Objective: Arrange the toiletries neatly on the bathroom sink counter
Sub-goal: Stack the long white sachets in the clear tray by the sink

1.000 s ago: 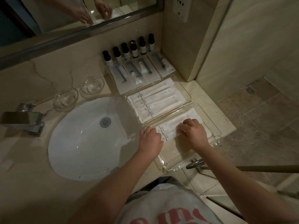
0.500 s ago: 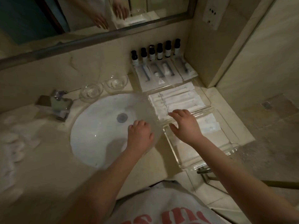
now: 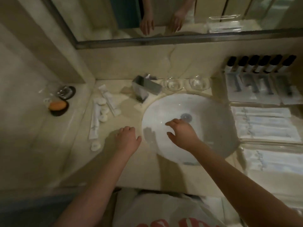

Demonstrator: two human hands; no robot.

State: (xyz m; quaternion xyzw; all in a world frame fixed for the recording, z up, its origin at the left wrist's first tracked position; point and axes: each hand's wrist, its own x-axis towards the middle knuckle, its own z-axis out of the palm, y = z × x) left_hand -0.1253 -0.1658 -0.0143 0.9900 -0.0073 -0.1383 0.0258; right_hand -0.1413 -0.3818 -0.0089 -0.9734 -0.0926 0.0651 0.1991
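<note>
Loose toiletries lie left of the white basin [image 3: 213,122]: two long white sachets [image 3: 109,99] [image 3: 94,122], several small round white packets [image 3: 103,110] and one more round packet [image 3: 95,146] near the front. My left hand [image 3: 127,139] hovers over the counter beside them, empty, fingers loosely curled. My right hand [image 3: 182,134] is over the basin, fingers spread, holding nothing. At the right, white packets [image 3: 264,123] lie lined up in clear trays, with a row of dark-capped small bottles [image 3: 260,65] against the wall.
A chrome faucet [image 3: 146,88] stands behind the basin, with two glass cups [image 3: 172,83] [image 3: 197,82] beside it. At far left sit a black dish with an orange soap [image 3: 58,105] and a glass dish [image 3: 66,92]. A mirror [image 3: 180,17] runs along the back wall.
Both hands left the packets in the right-hand tray and swept left across the basin. My view swung left, bringing the loose toiletries on the left counter into sight.
</note>
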